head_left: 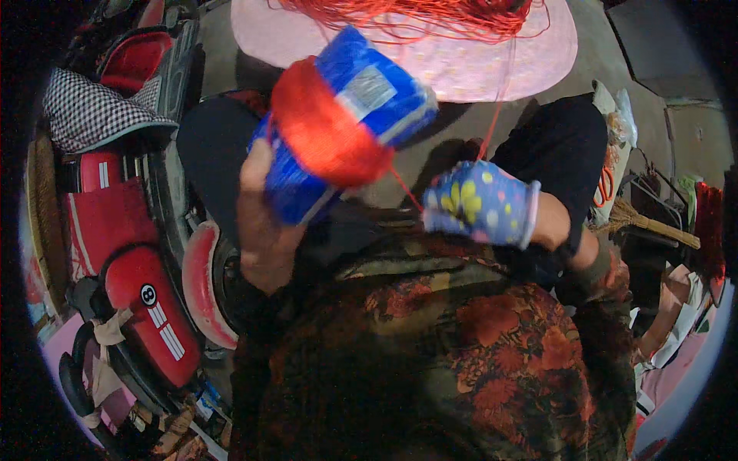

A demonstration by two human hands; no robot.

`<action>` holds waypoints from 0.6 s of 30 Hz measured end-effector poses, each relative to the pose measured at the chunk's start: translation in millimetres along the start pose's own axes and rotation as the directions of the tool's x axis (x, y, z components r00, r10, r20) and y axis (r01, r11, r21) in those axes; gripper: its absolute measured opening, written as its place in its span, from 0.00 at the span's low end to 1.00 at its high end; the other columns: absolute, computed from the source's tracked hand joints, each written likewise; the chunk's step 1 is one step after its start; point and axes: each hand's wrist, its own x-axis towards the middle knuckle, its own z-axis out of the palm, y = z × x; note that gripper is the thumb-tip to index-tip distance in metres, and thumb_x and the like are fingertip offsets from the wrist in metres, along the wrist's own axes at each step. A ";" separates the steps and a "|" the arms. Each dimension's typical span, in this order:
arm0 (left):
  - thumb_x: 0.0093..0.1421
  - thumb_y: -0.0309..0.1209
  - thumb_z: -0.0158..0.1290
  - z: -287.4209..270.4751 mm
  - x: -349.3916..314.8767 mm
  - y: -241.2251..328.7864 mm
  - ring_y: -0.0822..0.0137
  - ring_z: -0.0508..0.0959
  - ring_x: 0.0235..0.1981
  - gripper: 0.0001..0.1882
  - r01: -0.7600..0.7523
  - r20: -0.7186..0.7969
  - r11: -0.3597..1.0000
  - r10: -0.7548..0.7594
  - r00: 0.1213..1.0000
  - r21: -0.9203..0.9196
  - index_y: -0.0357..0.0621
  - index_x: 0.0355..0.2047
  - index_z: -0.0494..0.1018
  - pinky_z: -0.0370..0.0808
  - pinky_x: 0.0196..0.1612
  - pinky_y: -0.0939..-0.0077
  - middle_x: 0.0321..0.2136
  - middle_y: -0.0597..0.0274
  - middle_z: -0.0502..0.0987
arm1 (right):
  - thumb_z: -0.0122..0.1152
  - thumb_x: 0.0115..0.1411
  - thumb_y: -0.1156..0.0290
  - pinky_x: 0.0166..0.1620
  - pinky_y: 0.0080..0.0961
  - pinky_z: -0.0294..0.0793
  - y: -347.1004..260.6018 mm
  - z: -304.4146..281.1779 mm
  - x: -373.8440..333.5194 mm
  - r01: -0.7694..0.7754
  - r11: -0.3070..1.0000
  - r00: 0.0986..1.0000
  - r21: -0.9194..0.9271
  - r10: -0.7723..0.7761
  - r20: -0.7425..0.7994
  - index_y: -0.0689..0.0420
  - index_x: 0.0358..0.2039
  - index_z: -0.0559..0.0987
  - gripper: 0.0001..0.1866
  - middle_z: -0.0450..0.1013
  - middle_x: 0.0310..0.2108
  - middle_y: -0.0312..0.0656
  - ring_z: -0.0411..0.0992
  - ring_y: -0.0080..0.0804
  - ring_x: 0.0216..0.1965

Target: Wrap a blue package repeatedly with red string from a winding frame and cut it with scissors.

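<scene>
My bare left hand [257,207] grips a blue plastic-wrapped packet [369,81] from its left side, raised and tilted in front of me. Around the packet's middle runs a thick band of wound red cord [323,127], slightly blurred. From the winding a single strand leads to my right hand [480,203], which wears a blue glove with flowers and dots. The gloved fingers are closed on this red strand. Beyond the hand the strand rises to a tangled heap of red cord [430,15] on a pink rounded surface [530,65].
A red and black vehicle body [142,292] stands close on the left, with a checkered cloth [108,111] on it. To the right lie a straw broom [646,223], orange-handled scissors [604,187] and cardboard pieces. My dark-trousered knees flank the hands.
</scene>
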 end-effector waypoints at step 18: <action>0.59 0.46 0.52 -0.4 -7.6 -9.0 0.66 0.77 0.44 0.30 0.019 -0.127 0.872 0.050 0.991 0.489 0.37 0.55 0.65 0.75 0.48 0.70 0.46 0.57 0.73 | 0.59 0.57 0.65 0.33 0.36 0.75 -6.1 -14.2 9.9 0.018 0.998 0.998 -0.054 -0.022 -0.065 0.55 0.32 0.77 0.07 0.75 0.25 0.45 0.75 0.48 0.30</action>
